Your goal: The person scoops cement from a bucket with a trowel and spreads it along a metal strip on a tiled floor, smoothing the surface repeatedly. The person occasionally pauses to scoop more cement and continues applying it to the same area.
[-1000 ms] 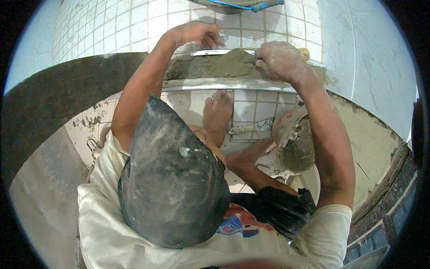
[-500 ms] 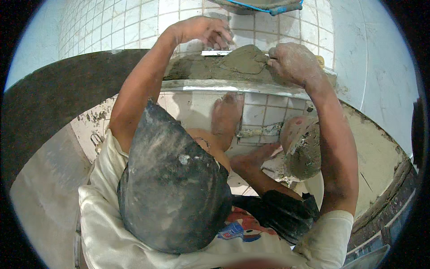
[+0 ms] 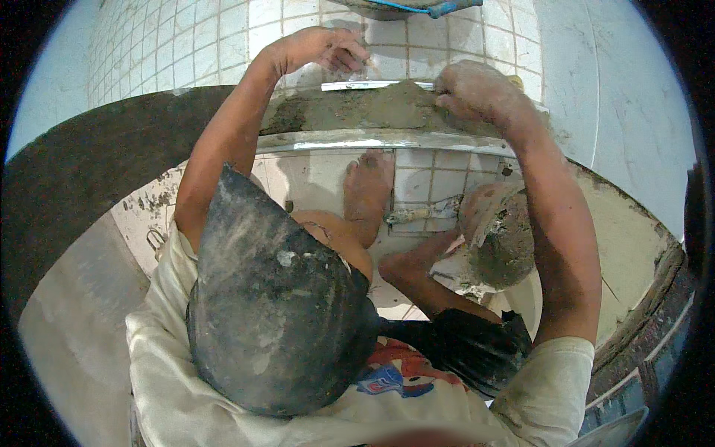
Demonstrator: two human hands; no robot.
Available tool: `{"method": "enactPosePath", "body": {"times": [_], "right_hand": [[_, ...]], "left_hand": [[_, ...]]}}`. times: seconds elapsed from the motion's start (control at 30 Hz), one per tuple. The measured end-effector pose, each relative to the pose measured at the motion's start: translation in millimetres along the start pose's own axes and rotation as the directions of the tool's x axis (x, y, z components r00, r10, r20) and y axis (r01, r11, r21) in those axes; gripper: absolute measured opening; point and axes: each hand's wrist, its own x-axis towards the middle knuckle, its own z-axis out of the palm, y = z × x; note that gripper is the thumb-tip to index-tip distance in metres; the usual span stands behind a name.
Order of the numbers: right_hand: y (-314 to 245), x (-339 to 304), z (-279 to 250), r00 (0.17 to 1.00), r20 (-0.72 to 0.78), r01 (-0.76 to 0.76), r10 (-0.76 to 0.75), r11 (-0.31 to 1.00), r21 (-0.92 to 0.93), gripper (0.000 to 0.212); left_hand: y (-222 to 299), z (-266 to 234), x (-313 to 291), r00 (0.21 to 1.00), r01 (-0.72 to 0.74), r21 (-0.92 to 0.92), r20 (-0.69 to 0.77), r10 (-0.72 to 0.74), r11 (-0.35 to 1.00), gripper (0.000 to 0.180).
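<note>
Hanging at the far side of the scene, the left hand [image 3: 339,51] is out over the white square-tiled surface [image 3: 223,45], its fingers loosely bent and a little apart, just above a thin, straight white strip [image 3: 350,86]. To the right, the right hand [image 3: 471,89] is down low, knuckles up, fingers curled in tight and narrow at the end of the soft grey-brown mortar [image 3: 357,110] — a small yellowish piece [image 3: 515,81] shows just beyond that fist, but whether the fingers grip it, I cannot tell. The mortar itself lies in a long bed across the far middle, heaped into a low mound near the right hand, with the white strip along its far side and a pale, smeared straight edging [image 3: 350,140] along its near side.

Nearer now, a bare foot [image 3: 367,182] stands on the floor just this side of the edging. Right of it lies a pale, mortar-smeared flat tool [image 3: 424,212], and beside that a rounded container [image 3: 477,208] with grey mortar in it, near the right forearm. Far off at the top — a dark bucket [image 3: 380,10] with a blue handle, only partly in view. Over on the left, a broad, dark curved band [image 3: 112,141] sweeps toward the mortar bed.
</note>
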Motion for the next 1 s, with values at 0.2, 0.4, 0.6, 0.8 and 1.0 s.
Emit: {"method": "enactPosePath", "body": {"times": [0.2, 0.4, 0.6, 0.8, 1.0], "right_hand": [[36.5, -47.1, -15.6, 0.995, -0.021, -0.092, 0.093, 0.995, 0.044, 0.029], [18.1, -37.7, 18.1, 0.971, -0.235, 0.046, -0.034, 0.998, 0.047, 0.029], [44.0, -51.7, -13.2, 0.978, -0.022, -0.201, 0.205, 0.973, 0.117, 0.032], [49.2, -34.0, 17.6, 0.976, -0.201, 0.101, -0.081, 0.99, 0.094, 0.034], [37.2, -30.0, 15.8, 0.995, -0.101, -0.006, 0.009, 1.0, 0.027, 0.032]], "left_hand": [[-3.9, 2.4, -3.0, 0.998, 0.06, -0.129, 0.044, -0.055, 0.99, 0.044], [4.7, 8.9, 4.3, 0.992, 0.125, -0.075, 0.026, -0.123, 0.989, 0.037], [8.7, 9.9, 0.0, 0.978, 0.209, -0.191, 0.016, -0.21, 0.959, 0.04], [3.6, 15.2, 10.1, 0.988, 0.147, -0.173, -0.021, -0.153, 0.974, 0.045], [9.6, 16.2, 13.7, 0.971, 0.234, -0.131, -0.025, -0.239, 0.963, 0.052]]}}
